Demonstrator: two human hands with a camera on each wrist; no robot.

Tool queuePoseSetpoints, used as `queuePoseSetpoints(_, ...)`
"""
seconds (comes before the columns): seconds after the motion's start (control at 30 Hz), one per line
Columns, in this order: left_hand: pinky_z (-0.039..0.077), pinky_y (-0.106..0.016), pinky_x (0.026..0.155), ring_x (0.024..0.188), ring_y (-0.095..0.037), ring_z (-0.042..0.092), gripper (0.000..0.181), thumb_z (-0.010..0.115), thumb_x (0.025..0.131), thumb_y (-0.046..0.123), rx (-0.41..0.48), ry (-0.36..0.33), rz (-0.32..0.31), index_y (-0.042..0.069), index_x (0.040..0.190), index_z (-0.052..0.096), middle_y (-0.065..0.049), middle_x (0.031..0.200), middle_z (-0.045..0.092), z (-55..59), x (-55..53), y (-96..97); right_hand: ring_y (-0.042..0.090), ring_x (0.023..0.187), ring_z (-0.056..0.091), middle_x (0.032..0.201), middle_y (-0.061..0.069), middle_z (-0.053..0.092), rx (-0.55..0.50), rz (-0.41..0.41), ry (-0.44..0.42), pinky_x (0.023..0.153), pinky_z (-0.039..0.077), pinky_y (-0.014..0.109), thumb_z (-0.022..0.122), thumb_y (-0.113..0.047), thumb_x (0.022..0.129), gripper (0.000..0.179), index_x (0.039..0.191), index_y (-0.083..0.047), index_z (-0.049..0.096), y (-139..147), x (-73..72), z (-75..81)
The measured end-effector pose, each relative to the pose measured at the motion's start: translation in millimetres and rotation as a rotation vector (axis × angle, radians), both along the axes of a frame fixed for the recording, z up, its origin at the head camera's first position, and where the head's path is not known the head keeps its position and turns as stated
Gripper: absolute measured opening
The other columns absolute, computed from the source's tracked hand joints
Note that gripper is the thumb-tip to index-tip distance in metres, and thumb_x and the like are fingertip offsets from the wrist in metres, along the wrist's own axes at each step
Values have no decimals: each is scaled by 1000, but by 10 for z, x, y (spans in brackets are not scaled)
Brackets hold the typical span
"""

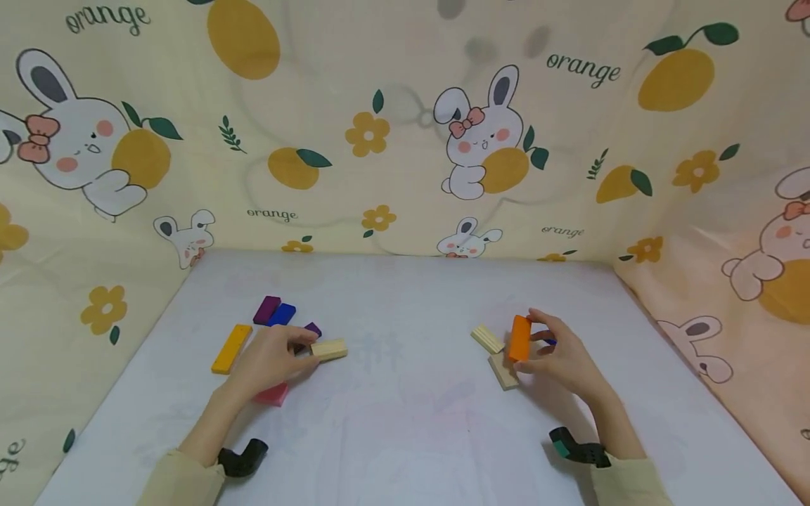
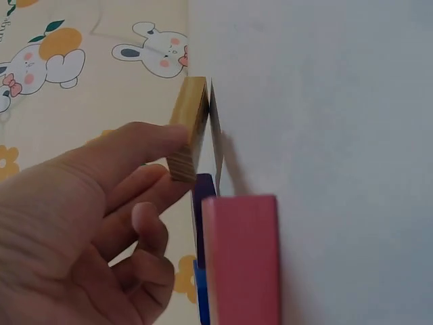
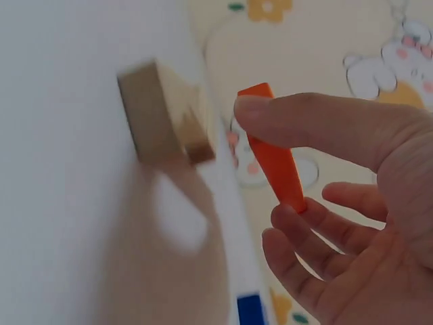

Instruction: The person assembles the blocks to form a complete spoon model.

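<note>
My left hand [image 1: 272, 360] pinches a plain wooden block [image 1: 330, 349] between thumb and fingers. The left wrist view has that wooden block [image 2: 187, 128] raised over the white surface, its other fingers loosely curled. On the right, my right hand [image 1: 567, 360] holds an orange block [image 1: 519, 339] by its ends. In the right wrist view the thumb presses one end of the orange block [image 3: 276, 152] and fingertips meet the other. Two plain wooden blocks, one ribbed [image 1: 487, 339] and one smooth [image 1: 503, 372], lie just left of it. A blue block [image 1: 550, 342] is partly hidden behind the right fingers.
Around my left hand lie a yellow block [image 1: 231, 348], a maroon block [image 1: 266, 310], a blue block [image 1: 282, 314], a small purple block [image 1: 313, 328] and a pink block [image 1: 272, 396] partly under the wrist. Patterned cloth [image 1: 405, 176] borders the white table [image 1: 405, 436] behind and at both sides.
</note>
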State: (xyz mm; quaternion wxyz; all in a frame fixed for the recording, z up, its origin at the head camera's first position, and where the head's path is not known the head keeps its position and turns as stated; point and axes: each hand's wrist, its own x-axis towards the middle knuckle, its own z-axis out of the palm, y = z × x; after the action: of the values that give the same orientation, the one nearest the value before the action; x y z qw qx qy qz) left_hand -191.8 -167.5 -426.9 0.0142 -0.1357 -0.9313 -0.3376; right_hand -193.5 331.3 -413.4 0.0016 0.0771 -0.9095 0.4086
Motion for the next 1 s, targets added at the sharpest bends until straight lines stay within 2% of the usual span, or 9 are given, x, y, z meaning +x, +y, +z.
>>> queuePoseSetpoints(0.17,45,-28,62,71,-17,51,38,83,81,27,48,26,-26,9,114,75,2,97,71,7,-119,121,31,111,52,143,10,43,-51,63,-16,87,50,44,92,-23,69,101,152,-13,35,-268,35,38)
queuePoseSetpoints(0.33,44,-30,64,73,-18,51,38,83,81,29,97,7,-56,11,114,75,5,97,71,9,-263,338,28,112,52,142,4,45,-81,147,-60,90,49,45,92,-24,67,97,149,-21,40,-547,65,25)
queuePoseSetpoints(0.47,44,-31,66,76,-17,52,37,82,82,27,79,-24,-117,11,115,75,5,101,72,9,-402,512,26,111,52,140,3,48,-95,227,-83,90,51,42,93,-22,66,96,148,-16,42,-781,76,12)
queuePoseSetpoints(0.6,47,-32,71,81,-16,54,37,82,82,23,69,-54,-156,10,116,74,3,105,71,-7,-503,642,22,108,54,138,1,50,-31,295,-74,85,52,37,92,-18,66,96,148,-11,42,-979,74,-13)
queuePoseSetpoints(0.73,48,-33,75,85,-18,55,37,81,83,17,104,-75,-181,8,117,73,0,109,71,-62,-576,744,22,105,56,137,4,51,54,330,-29,80,54,36,92,-13,65,96,146,-6,43,-1092,62,-54)
queuePoseSetpoints(0.83,48,-33,76,85,-16,55,38,82,82,15,147,-77,-191,8,118,72,0,110,71,-137,-634,810,22,104,57,137,5,52,105,324,-4,79,54,36,92,-10,63,95,145,-4,44,-1132,50,-87)
queuePoseSetpoints(1.0,51,-33,78,84,-14,61,41,83,81,12,263,-101,-163,6,119,70,-2,108,71,-234,-690,892,21,102,57,135,5,54,156,317,8,82,51,35,93,-13,64,93,144,-5,46,-1169,8,-142)
